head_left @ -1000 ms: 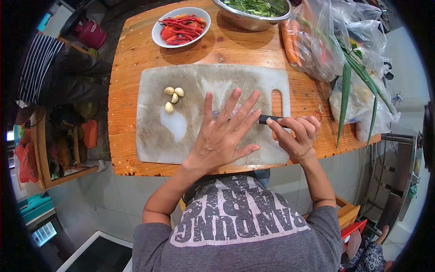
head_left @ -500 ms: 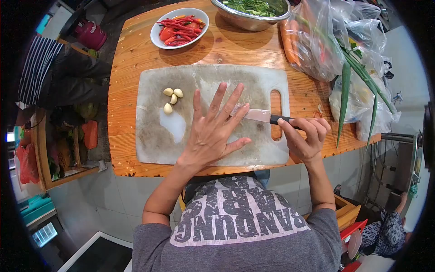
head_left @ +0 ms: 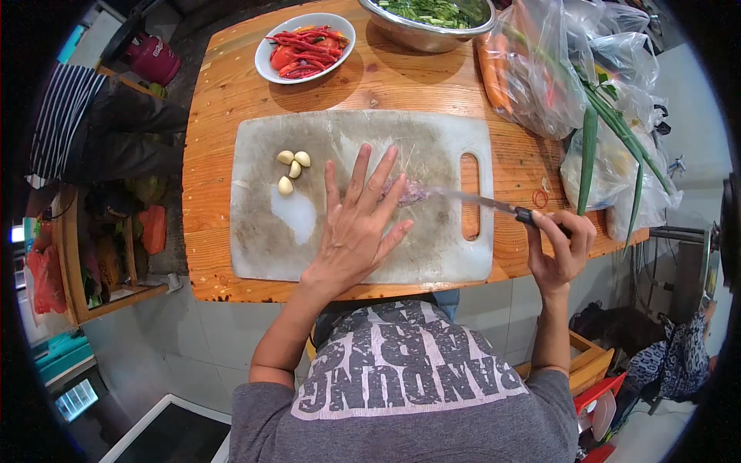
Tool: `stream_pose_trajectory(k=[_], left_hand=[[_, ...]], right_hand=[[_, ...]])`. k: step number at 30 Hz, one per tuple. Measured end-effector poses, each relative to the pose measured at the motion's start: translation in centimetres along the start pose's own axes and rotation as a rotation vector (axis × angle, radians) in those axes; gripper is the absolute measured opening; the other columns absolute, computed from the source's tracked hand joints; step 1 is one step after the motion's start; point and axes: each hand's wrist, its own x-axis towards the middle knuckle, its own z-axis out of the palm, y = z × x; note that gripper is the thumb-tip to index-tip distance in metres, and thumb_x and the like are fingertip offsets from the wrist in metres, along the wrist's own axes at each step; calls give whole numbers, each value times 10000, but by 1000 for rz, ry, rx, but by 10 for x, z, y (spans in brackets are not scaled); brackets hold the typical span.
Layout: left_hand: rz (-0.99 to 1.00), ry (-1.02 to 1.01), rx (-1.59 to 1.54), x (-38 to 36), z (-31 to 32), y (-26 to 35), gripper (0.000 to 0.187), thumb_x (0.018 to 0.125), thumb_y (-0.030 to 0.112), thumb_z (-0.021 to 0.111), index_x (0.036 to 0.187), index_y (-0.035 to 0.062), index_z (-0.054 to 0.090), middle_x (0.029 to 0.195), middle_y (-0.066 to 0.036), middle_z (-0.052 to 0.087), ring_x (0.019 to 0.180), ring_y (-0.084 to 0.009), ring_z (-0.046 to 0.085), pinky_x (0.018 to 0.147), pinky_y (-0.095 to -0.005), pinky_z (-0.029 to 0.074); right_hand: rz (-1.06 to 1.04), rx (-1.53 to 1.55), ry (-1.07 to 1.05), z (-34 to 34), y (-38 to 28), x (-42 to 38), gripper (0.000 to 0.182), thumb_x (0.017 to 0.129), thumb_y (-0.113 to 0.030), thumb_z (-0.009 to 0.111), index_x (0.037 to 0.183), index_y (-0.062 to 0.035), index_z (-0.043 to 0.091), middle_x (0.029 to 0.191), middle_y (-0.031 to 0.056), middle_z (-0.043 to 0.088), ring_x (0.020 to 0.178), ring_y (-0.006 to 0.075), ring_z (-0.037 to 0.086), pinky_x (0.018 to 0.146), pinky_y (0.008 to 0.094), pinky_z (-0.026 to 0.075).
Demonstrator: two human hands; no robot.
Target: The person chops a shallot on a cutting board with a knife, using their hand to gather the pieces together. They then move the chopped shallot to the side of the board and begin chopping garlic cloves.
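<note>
My right hand (head_left: 562,245) is closed around the black handle of a kitchen knife (head_left: 478,200), held to the right of the pile with the blade's tip pointing left over the cutting board (head_left: 255,255). Finely chopped purplish pieces, like shallot (head_left: 411,193), lie in a small heap near the middle of the board. My left hand (head_left: 351,220) has its fingers spread, palm down over the board, its index finger beside the heap. Several peeled garlic cloves (head_left: 295,169) sit on the left part of the board, above a pale patch.
Behind the board stand a white bowl of red chillies and tomatoes (head_left: 261,63) and a metal bowl of cut greens (head_left: 432,38). Plastic bags with carrots (head_left: 498,69) and green onion leaves (head_left: 588,154) fill the right side. People stand at left (head_left: 123,123) and lower right (head_left: 671,359).
My right hand has drawn the knife right, out from under my left fingers, and the chopped heap now shows. My left fingers have shifted slightly left. The person at lower right has moved.
</note>
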Motion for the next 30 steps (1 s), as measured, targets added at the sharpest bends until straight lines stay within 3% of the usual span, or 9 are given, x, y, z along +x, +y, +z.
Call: stream_pose_trajectory(k=[3,6,12,19,22,25,28,30], left_hand=[[-9,138,-60,2,7,4,436,882,155,726,1313,109,684,1436,-80,540,1444,-285,408,1247,-603,144],[-9,272,-68,9,10,3,385,794,44,780,1169,129,761,1140,-16,666,1232,-222,573,1228,-569,229],[-22,383,-84,13,10,7,258,757,60,827,992,157,783,921,26,706,1088,-204,633,1210,-526,272],[-80,424,-122,12,10,13,200,757,93,841,930,160,766,945,27,712,1085,-194,633,1206,-507,274],[-76,439,-113,13,10,16,199,756,95,841,927,163,766,951,31,712,1087,-192,632,1206,-501,276],[-71,434,-102,13,8,17,211,750,105,845,934,169,766,958,34,711,1091,-192,630,1210,-498,271],[-67,438,-106,11,5,16,250,739,116,851,966,179,766,979,36,703,1105,-196,624,1218,-501,260],[-60,446,-122,10,3,16,280,731,126,855,989,186,764,1008,38,693,1129,-199,613,1223,-506,253]], right_hand=[[321,264,-32,9,-13,-3,267,815,-38,821,1073,-10,756,977,106,650,921,250,638,760,325,525],[480,391,-84,24,-29,-3,264,833,-41,811,1088,2,756,957,111,658,868,222,646,759,314,532],[649,575,-189,43,-49,1,158,905,-53,745,1052,5,763,793,96,656,736,183,640,684,280,501],[1007,867,-238,55,-64,-2,187,995,-132,684,1038,32,763,762,43,694,667,77,605,600,250,468],[1033,915,-256,56,-68,7,207,1003,-154,683,1053,31,762,719,14,663,647,57,594,573,249,461],[948,840,-320,59,-68,11,163,967,-121,718,1051,8,770,744,45,685,642,89,626,571,259,468],[610,586,-230,58,-73,21,144,911,-89,762,1036,-21,780,787,86,701,618,149,651,562,275,478],[512,534,-187,56,-76,25,153,878,-81,785,1024,-35,785,821,102,706,614,179,657,558,285,486]])
